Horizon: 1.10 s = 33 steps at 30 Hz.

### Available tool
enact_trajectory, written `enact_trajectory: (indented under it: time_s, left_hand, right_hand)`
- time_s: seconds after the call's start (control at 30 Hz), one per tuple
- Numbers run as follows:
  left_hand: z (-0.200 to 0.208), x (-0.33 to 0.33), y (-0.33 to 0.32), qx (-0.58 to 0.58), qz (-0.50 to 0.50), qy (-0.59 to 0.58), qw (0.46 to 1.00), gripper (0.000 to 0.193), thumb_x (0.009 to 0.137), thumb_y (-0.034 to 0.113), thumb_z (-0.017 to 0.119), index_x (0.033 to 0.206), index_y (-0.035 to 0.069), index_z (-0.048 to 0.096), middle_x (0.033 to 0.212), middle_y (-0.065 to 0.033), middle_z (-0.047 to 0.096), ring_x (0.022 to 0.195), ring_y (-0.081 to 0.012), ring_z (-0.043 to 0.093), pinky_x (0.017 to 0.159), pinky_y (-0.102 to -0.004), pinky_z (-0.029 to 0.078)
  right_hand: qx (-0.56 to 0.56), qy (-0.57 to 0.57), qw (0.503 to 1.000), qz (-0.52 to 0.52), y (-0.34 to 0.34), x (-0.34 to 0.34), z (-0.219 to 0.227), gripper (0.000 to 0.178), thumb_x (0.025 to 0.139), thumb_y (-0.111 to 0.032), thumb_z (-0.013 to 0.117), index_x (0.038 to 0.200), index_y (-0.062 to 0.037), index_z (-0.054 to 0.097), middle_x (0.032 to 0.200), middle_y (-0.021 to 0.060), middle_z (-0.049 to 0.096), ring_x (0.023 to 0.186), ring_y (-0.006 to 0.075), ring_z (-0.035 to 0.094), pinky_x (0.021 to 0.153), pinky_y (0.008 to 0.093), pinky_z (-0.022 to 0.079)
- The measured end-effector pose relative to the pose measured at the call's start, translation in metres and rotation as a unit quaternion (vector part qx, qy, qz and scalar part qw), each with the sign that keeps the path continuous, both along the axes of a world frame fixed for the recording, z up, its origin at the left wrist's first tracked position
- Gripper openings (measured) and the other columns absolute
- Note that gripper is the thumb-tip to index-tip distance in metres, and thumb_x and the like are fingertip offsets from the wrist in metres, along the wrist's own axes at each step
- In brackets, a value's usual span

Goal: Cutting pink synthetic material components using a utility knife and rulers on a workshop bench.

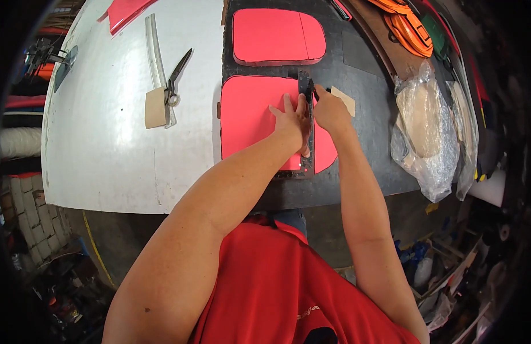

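Note:
On the dark cutting surface lies a bright pink panel (254, 109) with rounded corners and a dark edge. A dark metal ruler (307, 163) stands lengthwise across its right part. My left hand (293, 121) presses down on the ruler and panel, its fingers spread. Against the ruler's right edge, near its far end, my right hand (332, 112) is closed around a dark cutter knife that its fingers mostly hide; the index finger points forward. A strip of pink (324, 150) shows right of the ruler. Beyond it rests a second pink panel (271, 35) with a line across its right part.
Scissors (176, 77), a long metal strip (154, 51) and a tan card (157, 108) lie on the white tabletop (104, 143) at left. Another tan piece (344, 100) is beside my right hand. Bubble-wrapped goods (426, 132) and an orange bag (409, 31) sit at right.

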<state>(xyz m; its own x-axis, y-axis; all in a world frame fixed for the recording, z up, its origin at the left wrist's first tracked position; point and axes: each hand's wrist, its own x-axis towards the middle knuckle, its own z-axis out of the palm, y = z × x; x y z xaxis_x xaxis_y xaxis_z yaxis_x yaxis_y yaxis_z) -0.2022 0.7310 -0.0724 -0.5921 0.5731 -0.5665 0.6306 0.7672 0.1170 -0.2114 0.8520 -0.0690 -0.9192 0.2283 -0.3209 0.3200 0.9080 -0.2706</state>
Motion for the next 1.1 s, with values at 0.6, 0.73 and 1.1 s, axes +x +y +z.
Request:
enact_trajectory:
  time_s: [0.6, 0.73, 1.1]
  left_hand:
    - [-0.009, 0.008, 0.001, 0.067, 0.052, 0.037, 0.996, 0.121, 0.058, 0.052, 0.089, 0.151, 0.000, 0.033, 0.163, -0.0198, 0.011, 0.145, -0.0525, 0.016, 0.107, -0.0750, 0.025]
    - [-0.005, 0.006, 0.000, 0.053, 0.050, 0.042, 0.996, 0.132, 0.058, 0.053, 0.089, 0.154, -0.004, 0.020, 0.162, -0.0197, 0.015, 0.145, -0.0511, 0.019, 0.108, -0.0744, 0.024]
    - [0.000, 0.006, 0.002, 0.035, 0.034, 0.045, 0.998, 0.130, 0.060, 0.055, 0.087, 0.154, -0.004, 0.021, 0.163, -0.0197, 0.013, 0.146, -0.0511, 0.018, 0.109, -0.0741, 0.021]
  right_hand:
    - [-0.017, 0.006, 1.000, 0.003, -0.010, 0.088, 0.015, 0.054, 0.089, -0.010, 0.050, 0.142, -0.0147, 0.046, 0.091, 0.0282, 0.068, 0.090, 0.0468, 0.068, 0.079, 0.0568, 0.053]
    - [0.000, -0.029, 1.000, 0.007, -0.017, 0.141, 0.011, 0.065, 0.086, -0.006, 0.052, 0.149, -0.0146, 0.039, 0.087, 0.0292, 0.067, 0.082, 0.0467, 0.068, 0.073, 0.0570, 0.053]
    - [0.009, -0.043, 0.999, -0.013, -0.042, 0.283, 0.006, 0.073, 0.086, -0.007, 0.055, 0.154, -0.0195, 0.032, 0.077, 0.0224, 0.061, 0.065, 0.0435, 0.064, 0.060, 0.0536, 0.052]
